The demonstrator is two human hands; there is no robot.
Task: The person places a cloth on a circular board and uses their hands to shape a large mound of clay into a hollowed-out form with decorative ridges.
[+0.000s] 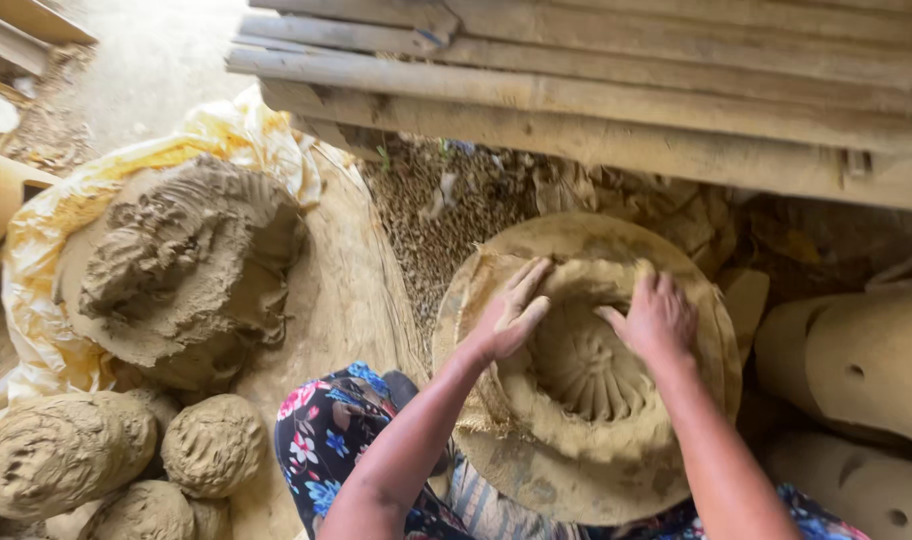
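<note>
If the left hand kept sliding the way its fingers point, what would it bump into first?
The left hand points up and right along the clay bowl. It would likely meet the bowl's far rim first, though depth is hard to judge.

Soft, even daylight, brightest on the pale sandy ground [146,60] at upper left; shadows faint beneath the grey wooden planks [616,110]; edges bend slightly from the wide lens; focus mildly soft throughout.
</note>
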